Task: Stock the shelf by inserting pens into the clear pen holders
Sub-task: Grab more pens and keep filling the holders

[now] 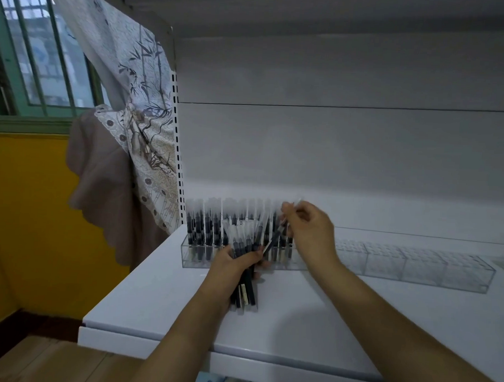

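A long clear pen holder (pixel 415 265) lies across the white shelf (pixel 159 299). Its left section holds several upright black pens (pixel 203 226) with frosted caps; the sections to the right stand empty. My left hand (pixel 230 266) grips a bundle of pens (pixel 245 291) in front of the holder, caps pointing up. My right hand (pixel 307 228) pinches a single pen (pixel 274 238), tilted, its tip near the bundle and its cap up by my fingers, above the right end of the filled section.
A patterned curtain (pixel 139 99) and a brown cloth (pixel 101 184) hang left of the shelf upright. The shelf's back panel (pixel 333 151) rises behind the holder. A yellow wall (pixel 22 209) and a window (pixel 34 51) lie to the left.
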`<state>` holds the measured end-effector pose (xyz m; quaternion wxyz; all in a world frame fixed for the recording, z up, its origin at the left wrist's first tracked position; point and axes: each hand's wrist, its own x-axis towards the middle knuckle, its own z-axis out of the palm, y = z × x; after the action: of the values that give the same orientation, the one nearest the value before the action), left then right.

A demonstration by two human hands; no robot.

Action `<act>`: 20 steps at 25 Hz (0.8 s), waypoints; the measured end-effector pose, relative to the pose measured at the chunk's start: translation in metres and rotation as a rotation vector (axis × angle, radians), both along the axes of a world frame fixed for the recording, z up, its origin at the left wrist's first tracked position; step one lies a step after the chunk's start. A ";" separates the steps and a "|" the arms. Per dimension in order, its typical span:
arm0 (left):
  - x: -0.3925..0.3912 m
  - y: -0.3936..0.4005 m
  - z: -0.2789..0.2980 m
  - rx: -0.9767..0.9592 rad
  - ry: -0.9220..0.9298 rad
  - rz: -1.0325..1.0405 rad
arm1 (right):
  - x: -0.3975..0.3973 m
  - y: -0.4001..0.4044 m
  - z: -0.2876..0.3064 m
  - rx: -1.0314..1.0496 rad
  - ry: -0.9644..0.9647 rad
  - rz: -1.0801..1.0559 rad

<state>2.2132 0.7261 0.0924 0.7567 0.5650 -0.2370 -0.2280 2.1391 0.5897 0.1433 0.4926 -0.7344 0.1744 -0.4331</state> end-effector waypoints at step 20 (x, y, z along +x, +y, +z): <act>0.001 -0.001 0.001 0.003 -0.020 0.007 | 0.000 -0.042 -0.018 -0.491 0.429 -0.156</act>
<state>2.2146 0.7255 0.0930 0.7542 0.5691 -0.2424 -0.2202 2.1386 0.5480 0.1252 0.2183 -0.8901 0.2201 -0.3340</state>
